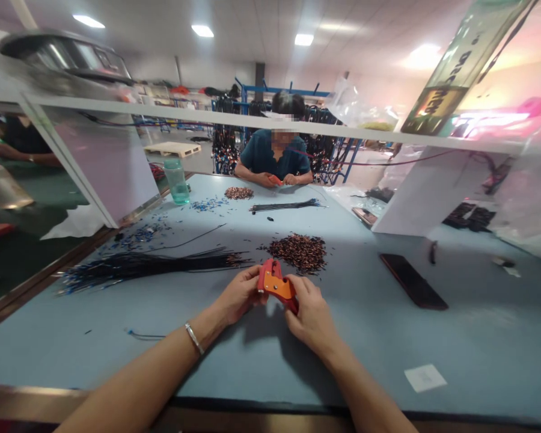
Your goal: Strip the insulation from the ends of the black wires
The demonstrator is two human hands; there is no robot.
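Observation:
A red and orange hand tool (277,286) is held between my two hands above the blue-grey tabletop (234,367). My right hand (311,310) is wrapped round its handles. At the tool's jaw end, the fingers of my left hand (243,293) are closed; whether they also pinch a wire is too small to tell. Just beyond the tool lies a pile of small copper-and-black pieces (300,252). To the left stretches a bundle of black wires (153,266) with blue ends. A single short wire (146,335) rests nearer, left of my left forearm.
Small blue pieces (142,234) lie scattered at the left. On the right are a dark phone (412,281) and a white paper square (425,377). A green bottle (177,182) stands far left. A person (275,156) sits opposite, behind a white shelf bar (234,119).

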